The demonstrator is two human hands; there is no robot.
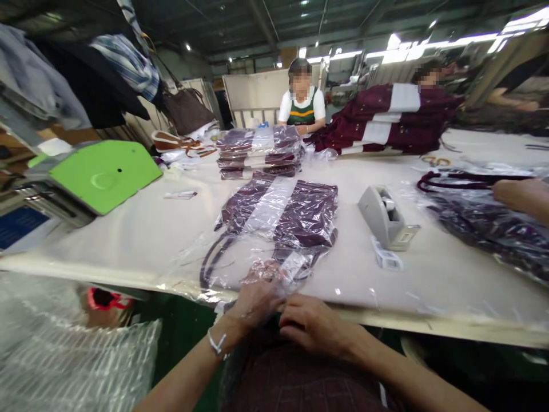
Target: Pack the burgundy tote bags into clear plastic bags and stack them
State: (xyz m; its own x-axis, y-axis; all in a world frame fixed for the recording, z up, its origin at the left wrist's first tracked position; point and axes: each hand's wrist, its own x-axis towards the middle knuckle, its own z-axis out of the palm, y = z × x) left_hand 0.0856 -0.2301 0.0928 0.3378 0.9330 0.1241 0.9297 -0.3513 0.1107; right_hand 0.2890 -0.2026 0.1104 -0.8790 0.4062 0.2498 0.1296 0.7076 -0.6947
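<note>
Two-handed, worked at the near end of a maroon handbag [302, 214] in clear plastic film [234, 260], flat just left of the tape dispenser [388, 220], with left hand [257, 298] bent-fingered against the film and right hand [315, 326] curled just beside; could not tell gripping from mere touching in either. Judged soft, fairly light and slippery in its film, so best taken from beneath at both sides, not by the loose film.
</note>
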